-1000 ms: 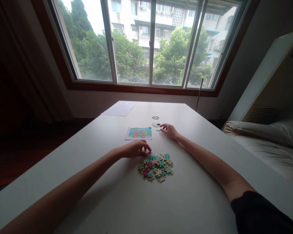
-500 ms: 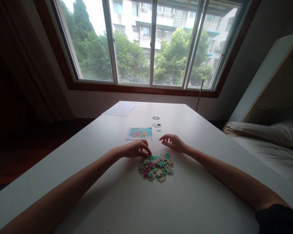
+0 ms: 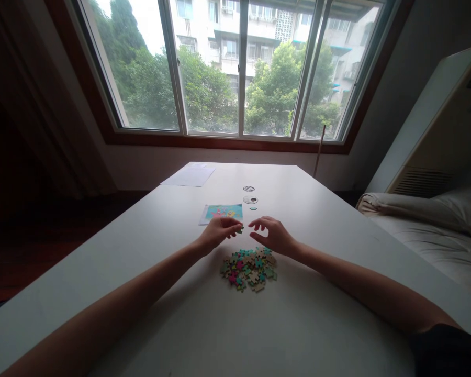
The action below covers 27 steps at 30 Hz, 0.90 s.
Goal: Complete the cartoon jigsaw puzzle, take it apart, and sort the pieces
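Early stage, by the look of it. Left hand (image 3: 215, 234) pinches one puzzle piece (image 3: 240, 229) above the desk (image 3: 317, 319), beyond the pile (image 3: 251, 271). Right hand (image 3: 273, 235) faces it, fingers spread, nothing visible in it; hands apart. Done: one loose piece (image 3: 253, 208) sits alone near the discs (image 3: 248, 200). Remaining: most pieces heaped, no joined section visible. Picture card (image 3: 222, 210) lies flat, partly behind left hand.
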Available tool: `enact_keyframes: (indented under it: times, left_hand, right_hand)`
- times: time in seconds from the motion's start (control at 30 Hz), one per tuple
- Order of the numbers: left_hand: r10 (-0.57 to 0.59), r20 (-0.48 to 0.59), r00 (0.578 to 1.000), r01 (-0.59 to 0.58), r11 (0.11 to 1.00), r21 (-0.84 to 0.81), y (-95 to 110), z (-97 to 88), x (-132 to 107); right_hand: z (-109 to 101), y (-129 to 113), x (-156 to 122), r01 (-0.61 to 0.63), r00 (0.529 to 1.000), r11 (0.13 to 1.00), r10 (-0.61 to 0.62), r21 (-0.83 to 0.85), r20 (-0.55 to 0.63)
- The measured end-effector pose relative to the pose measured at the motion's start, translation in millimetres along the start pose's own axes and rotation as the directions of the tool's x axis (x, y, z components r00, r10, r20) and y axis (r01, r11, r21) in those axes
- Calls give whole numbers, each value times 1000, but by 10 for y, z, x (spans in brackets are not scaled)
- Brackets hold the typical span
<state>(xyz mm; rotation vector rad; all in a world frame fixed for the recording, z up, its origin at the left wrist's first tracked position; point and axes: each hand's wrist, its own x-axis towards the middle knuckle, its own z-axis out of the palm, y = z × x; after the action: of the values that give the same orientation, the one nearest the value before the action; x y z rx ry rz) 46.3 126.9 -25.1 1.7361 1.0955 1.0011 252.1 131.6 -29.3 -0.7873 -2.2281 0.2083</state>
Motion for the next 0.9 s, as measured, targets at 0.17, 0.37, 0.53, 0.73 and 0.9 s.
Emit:
enact_keyframes:
  times: [0.17, 0.37, 0.53, 0.73, 0.9]
  left_hand:
    - [-128, 1, 992, 125, 963, -237, 60, 94, -51]
    - [-140, 16, 990, 139, 955, -263, 88, 132, -80]
    - [-137, 26, 990, 139, 952, -274, 66, 145, -75]
    - [-118, 46, 992, 126, 957, -261, 90, 151, -74]
    - [75, 69, 995, -77, 997, 28, 34, 72, -36]
  right_hand:
    - [7, -63, -10, 12, 998, 1000, -13, -8, -62]
    - [21, -68, -1, 50, 995, 998, -53, -39, -87]
    - [16, -51, -6, 87, 993, 994, -92, -63, -76]
    - [-12, -32, -8, 127, 988, 989, -133, -80, -75]
    - [-114, 27, 40, 127, 981, 986, -141, -112, -130]
